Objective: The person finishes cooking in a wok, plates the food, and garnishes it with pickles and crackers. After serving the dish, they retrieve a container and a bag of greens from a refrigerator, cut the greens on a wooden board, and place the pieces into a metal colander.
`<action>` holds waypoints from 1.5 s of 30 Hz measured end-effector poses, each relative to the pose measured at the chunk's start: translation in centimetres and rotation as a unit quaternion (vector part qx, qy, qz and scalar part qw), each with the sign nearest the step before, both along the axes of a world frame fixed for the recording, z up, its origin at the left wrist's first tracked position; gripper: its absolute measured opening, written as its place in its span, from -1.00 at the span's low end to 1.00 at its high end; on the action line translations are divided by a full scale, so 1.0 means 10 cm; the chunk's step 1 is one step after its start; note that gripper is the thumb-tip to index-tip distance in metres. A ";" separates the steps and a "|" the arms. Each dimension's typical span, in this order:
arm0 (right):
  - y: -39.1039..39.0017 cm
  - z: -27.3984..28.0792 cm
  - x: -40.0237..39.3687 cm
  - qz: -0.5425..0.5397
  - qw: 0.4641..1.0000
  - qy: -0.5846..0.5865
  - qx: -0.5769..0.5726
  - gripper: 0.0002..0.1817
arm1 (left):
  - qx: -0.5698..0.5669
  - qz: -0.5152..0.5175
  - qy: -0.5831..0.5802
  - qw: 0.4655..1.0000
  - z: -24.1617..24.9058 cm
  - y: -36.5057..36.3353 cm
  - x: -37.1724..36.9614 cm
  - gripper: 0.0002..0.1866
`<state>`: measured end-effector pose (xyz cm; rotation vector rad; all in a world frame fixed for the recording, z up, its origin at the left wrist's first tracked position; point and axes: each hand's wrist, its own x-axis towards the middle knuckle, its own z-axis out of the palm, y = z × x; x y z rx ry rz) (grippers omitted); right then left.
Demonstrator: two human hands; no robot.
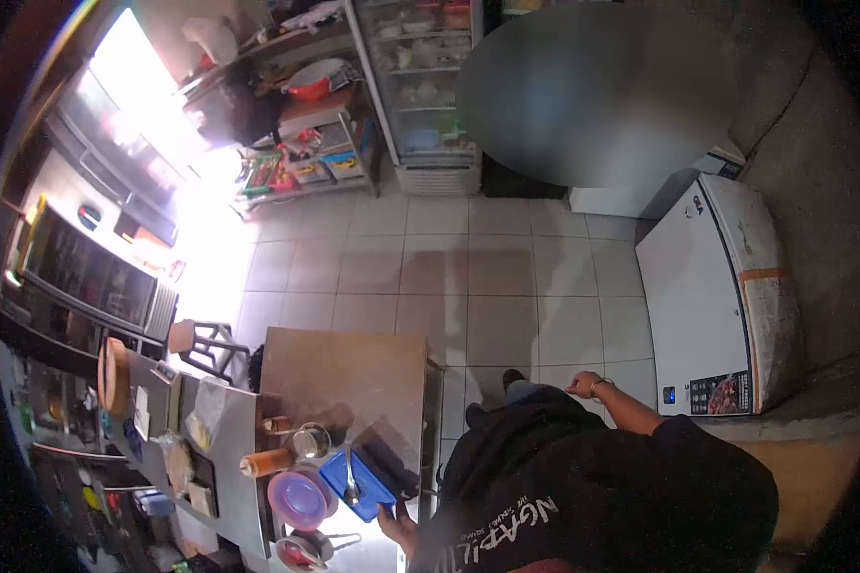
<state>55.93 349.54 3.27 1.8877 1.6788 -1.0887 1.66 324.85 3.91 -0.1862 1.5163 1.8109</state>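
My left hand (pixel 398 526) grips the near corner of a blue tray (pixel 370 507) above the metal table. A metal spoon (pixel 352 480) lies on that tray. Beside the tray are a purple plate (pixel 296 500), a clear glass (pixel 311 440) and an orange-filled bottle (pixel 267 462) lying toward the table's edge. A small pan (pixel 302 554) with a handle sits just below the plate. My right hand (pixel 583 384), a bracelet at its wrist, hangs over the tiled floor, away from the table. Its fingers are loosely curled, and I see nothing in them.
The metal table (pixel 344 368) stands at my left, with a stool (pixel 208 346) past its far corner. A white chest freezer (pixel 693 306) is on the right. Ahead are a glass-door fridge (pixel 420 86) and a loaded shelf rack (pixel 306 158). A blurred patch hides the upper right.
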 end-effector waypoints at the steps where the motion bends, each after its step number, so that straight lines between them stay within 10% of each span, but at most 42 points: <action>1: -0.05 -0.08 0.04 0.020 1.000 -0.012 0.005 -0.49 | 0.031 -0.034 0.065 0.997 0.12 0.05 0.05 -0.63; 2: -0.06 -0.15 0.11 0.026 1.000 -0.012 0.004 -0.49 | 0.003 -0.146 0.168 0.975 0.09 0.09 -0.05 -0.61; 8: 0.45 0.46 -0.37 -0.028 0.986 0.079 0.145 -0.64 | 0.079 0.044 -0.072 0.993 0.20 0.17 0.09 -0.73; 12: 0.97 0.95 -1.33 0.105 0.947 0.193 0.235 -0.60 | 0.028 0.102 -0.083 0.991 0.31 0.34 0.11 -0.82; 17: 1.08 1.25 -2.95 0.238 0.872 0.418 0.089 -0.67 | 0.022 0.079 -0.085 0.993 0.28 0.25 0.08 -0.71; 23: 0.75 1.71 -4.11 0.451 0.812 0.311 0.205 -0.66 | 0.108 -0.002 0.023 0.994 -0.04 0.24 -0.01 -0.81; 31: 1.12 1.47 -2.84 0.345 0.910 0.183 0.138 -0.54 | 0.066 0.030 -0.007 0.997 0.37 0.34 0.05 -0.82; 34: 1.26 0.58 -1.77 0.358 0.933 0.012 0.017 -0.32 | 0.072 0.022 0.013 0.997 0.38 0.36 0.03 -0.77; 35: 1.47 -0.55 -1.25 0.412 0.885 -0.039 -0.214 -0.18 | 0.026 -0.024 0.063 0.997 0.40 0.36 0.02 -0.78; 38: 0.87 1.05 -0.96 -0.138 0.943 0.114 -0.279 0.07 | 0.001 -0.054 0.055 0.997 0.79 0.67 0.15 -0.81; 42: 0.72 1.45 -0.77 -0.231 0.913 0.160 -0.296 -0.01 | 0.024 -0.064 0.069 0.995 0.70 0.98 0.27 -0.91; 43: 0.77 1.35 -0.72 -0.229 0.914 0.163 -0.294 -0.03 | -0.092 -0.169 0.256 0.947 0.90 1.16 0.35 -0.89; 44: 0.81 1.19 -0.64 -0.221 0.917 0.169 -0.287 -0.05 | 0.020 0.010 -0.061 0.998 1.29 1.47 0.48 -0.89; 45: 0.86 1.03 -0.57 -0.211 0.920 0.176 -0.278 -0.07 | 0.009 0.001 -0.073 0.997 1.26 1.59 0.49 -0.91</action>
